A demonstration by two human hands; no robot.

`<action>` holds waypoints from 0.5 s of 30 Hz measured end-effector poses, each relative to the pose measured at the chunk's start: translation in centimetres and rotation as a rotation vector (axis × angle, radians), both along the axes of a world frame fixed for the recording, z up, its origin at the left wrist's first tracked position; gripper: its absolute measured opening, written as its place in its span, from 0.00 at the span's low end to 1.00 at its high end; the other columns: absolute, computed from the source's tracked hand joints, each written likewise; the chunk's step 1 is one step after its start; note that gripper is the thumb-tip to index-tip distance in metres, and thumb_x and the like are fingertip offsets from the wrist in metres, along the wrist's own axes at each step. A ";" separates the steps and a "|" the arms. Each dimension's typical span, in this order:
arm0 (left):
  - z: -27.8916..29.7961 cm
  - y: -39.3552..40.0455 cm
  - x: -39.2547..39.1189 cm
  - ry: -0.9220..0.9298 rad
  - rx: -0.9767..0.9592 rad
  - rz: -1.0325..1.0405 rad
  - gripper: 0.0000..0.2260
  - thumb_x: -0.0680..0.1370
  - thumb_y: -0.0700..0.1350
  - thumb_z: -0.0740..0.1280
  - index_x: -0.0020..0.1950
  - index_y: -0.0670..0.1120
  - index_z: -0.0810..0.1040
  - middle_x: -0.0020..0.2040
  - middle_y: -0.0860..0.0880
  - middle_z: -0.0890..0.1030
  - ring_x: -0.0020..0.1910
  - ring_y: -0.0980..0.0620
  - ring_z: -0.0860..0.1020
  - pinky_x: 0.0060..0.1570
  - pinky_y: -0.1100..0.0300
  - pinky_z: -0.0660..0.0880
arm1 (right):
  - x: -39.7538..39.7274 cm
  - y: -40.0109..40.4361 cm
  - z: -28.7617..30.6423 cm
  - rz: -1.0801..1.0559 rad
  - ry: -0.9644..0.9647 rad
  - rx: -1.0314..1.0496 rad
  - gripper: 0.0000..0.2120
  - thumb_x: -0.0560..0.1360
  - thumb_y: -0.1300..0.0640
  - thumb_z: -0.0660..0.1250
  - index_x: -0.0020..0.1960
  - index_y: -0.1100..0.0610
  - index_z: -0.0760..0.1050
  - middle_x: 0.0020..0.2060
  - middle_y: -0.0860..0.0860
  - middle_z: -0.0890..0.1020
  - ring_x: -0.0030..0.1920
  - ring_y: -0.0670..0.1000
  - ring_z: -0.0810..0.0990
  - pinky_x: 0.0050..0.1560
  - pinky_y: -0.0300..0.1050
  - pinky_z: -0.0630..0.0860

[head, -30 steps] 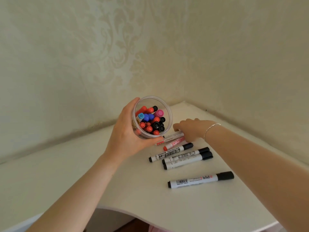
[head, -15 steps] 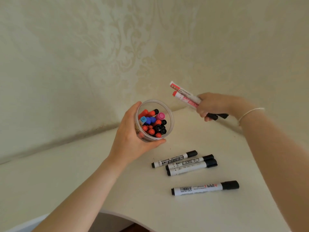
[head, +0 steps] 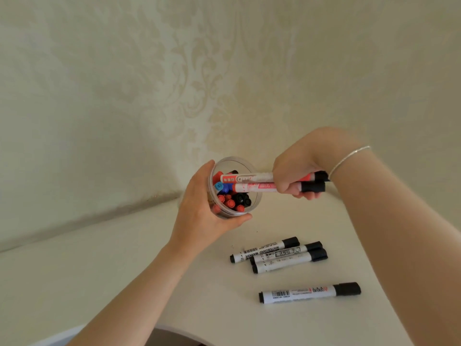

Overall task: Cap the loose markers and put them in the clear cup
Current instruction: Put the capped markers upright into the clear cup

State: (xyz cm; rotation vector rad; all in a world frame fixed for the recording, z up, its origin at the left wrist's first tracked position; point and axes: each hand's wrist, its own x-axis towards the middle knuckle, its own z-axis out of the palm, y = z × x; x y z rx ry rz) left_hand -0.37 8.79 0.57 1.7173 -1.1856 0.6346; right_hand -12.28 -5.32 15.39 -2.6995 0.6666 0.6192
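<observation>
The white table carries four capped black markers near its front edge, three bunched and one apart. Toward the back corner, the left hand wraps its fingers around the clear cup, tilting its crowded mouth forward, probably to ease loading. The right hand grips two red markers sideways, their ends over the rim.

cup: clear glossy plastic | markers: smooth white plastic, printed labels, matt black caps | table: smooth matt white | wall: embossed patterned wallpaper | bracelet: shiny metal
</observation>
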 end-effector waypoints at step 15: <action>0.2 -0.4 -0.4 -0.107 0.084 0.004 0.48 0.60 0.64 0.75 0.72 0.46 0.59 0.68 0.45 0.70 0.66 0.52 0.70 0.63 0.60 0.70 | 1.7 2.3 -0.4 0.167 -0.237 0.068 0.17 0.67 0.65 0.64 0.55 0.68 0.77 0.33 0.57 0.78 0.32 0.54 0.74 0.34 0.43 0.71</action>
